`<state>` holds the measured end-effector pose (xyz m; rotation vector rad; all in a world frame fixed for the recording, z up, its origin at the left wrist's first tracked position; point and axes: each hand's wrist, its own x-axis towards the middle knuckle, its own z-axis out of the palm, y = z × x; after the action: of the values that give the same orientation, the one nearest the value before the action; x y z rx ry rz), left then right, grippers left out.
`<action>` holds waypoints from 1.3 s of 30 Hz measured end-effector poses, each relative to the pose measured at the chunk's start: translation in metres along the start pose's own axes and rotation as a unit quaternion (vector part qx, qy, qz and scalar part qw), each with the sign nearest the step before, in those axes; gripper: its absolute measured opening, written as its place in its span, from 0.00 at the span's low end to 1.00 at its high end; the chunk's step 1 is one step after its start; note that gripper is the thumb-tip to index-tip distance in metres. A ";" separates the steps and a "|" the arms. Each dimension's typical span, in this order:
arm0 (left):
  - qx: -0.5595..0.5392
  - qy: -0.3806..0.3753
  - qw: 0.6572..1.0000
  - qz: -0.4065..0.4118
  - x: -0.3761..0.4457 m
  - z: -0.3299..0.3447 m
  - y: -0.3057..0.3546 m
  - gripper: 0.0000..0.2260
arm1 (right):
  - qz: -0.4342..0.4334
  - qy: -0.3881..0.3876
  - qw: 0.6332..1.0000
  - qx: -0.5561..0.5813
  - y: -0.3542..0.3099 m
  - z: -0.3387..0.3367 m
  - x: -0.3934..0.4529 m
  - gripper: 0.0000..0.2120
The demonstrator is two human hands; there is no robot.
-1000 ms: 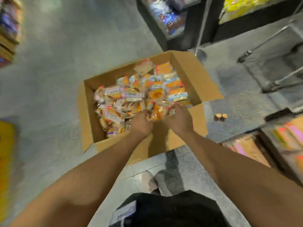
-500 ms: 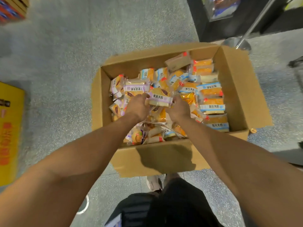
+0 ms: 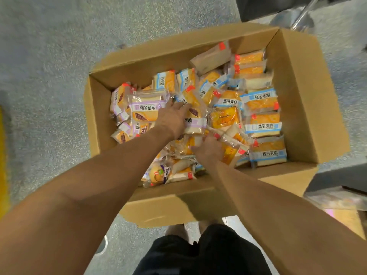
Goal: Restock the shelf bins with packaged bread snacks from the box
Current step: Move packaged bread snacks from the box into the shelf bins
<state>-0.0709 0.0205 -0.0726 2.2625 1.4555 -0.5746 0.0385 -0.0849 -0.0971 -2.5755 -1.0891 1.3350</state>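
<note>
Packets are being gathered from the box point(image 3: 301, 108), which is sitting open on the floor point(image 3: 49, 56) so that both hands can be reached in from above. The left hand point(image 3: 172, 120) is being laid, fingers spread, over a purple-banded packet point(image 3: 195, 124) near the middle of the heap, apparently to pin or scoop it; whether it is actually gripped cannot be told. The right hand point(image 3: 208, 149) is being closed around an orange packet point(image 3: 231, 150) just beside it. The snacks point(image 3: 262, 100) are all lying inside the box, loosely piled on the left, stacked flatter on the right. No shelf bins are being shown, so restocking is judged barely begun.
</note>
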 end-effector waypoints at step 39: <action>-0.016 0.234 0.825 0.514 -0.273 -0.172 0.491 0.06 | 0.142 0.546 0.768 0.304 0.349 -0.320 -0.375 0.18</action>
<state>0.2987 -0.2849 0.2666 2.7970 0.1795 0.3653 0.3264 -0.4879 0.2486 -2.3186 -0.0238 -0.0325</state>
